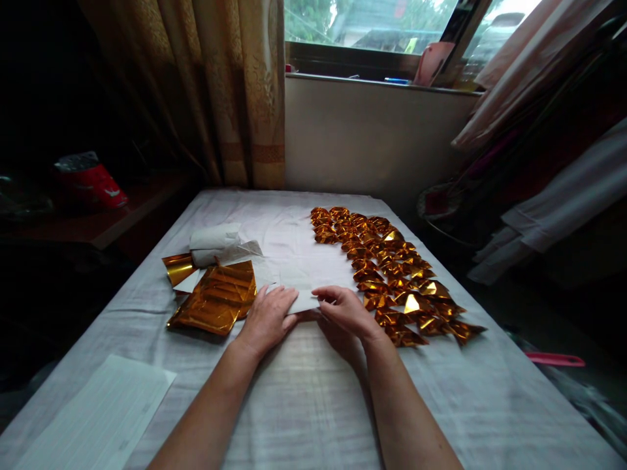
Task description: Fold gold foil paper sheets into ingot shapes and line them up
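Note:
A small white sheet of paper (304, 301) lies between my two hands, low over the table. My left hand (271, 315) rests over its left part, fingers stretched across it and thumb at the near edge. At the right edge, my right hand (343, 310) pinches the paper between thumb and fingers. Just left of my left hand is a stack of shiny gold foil sheets (215, 297). Several folded gold foil pieces (386, 261) stand in rows to the right of my right hand.
A white paper roll (214, 243) lies behind the foil stack. Near the front left is a pale lined sheet (98, 418). A white cloth covers the table (304, 418). Hanging clothes (563, 183) are at the right, a curtain (225, 85) and window (367, 26) behind.

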`<state>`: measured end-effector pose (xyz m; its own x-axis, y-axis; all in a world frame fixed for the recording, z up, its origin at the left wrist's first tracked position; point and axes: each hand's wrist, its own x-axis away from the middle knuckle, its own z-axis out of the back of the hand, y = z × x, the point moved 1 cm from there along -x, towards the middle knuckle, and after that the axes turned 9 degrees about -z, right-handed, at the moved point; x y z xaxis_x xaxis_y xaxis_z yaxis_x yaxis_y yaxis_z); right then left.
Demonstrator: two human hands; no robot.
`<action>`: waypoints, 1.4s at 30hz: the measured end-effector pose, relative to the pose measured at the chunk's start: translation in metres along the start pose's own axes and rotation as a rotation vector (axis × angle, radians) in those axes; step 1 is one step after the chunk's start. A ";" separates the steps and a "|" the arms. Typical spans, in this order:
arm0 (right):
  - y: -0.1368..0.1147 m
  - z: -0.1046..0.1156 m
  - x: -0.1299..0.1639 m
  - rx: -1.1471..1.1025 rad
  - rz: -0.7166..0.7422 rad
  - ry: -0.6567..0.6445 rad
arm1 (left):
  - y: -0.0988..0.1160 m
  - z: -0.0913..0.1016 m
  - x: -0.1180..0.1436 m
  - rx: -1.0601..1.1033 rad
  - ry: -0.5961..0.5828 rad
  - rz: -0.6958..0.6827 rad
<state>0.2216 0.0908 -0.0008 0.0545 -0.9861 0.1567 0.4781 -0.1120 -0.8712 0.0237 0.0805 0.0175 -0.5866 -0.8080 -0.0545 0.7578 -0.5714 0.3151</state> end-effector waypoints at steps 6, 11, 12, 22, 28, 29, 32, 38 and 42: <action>-0.002 0.003 -0.002 -0.022 0.195 0.050 | -0.001 0.013 -0.003 0.120 0.046 0.031; -0.001 0.006 -0.002 0.047 0.120 0.012 | 0.000 0.014 -0.002 0.322 0.050 0.128; -0.001 0.006 -0.002 0.086 0.070 0.046 | 0.000 0.013 -0.003 0.325 0.055 0.142; -0.010 -0.023 0.001 0.562 0.092 0.329 | 0.005 0.005 -0.005 0.047 0.035 0.223; -0.009 -0.030 0.001 0.603 0.119 0.285 | 0.003 0.003 -0.005 0.056 0.028 0.217; -0.008 -0.030 0.001 0.593 0.123 0.284 | 0.003 0.003 -0.005 0.059 0.027 0.220; -0.007 -0.031 0.000 0.558 0.136 0.282 | 0.003 0.004 -0.005 0.061 0.024 0.232; -0.008 -0.026 -0.003 0.413 0.174 0.205 | 0.004 0.009 -0.005 0.071 0.013 0.252; -0.009 -0.019 -0.003 0.206 0.069 0.103 | -0.001 0.011 -0.005 0.118 0.026 0.297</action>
<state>0.2006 0.0925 -0.0023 0.0085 -0.9991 0.0426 0.6454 -0.0270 -0.7633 0.0229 0.0860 0.0276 -0.3363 -0.9412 0.0321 0.8554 -0.2911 0.4284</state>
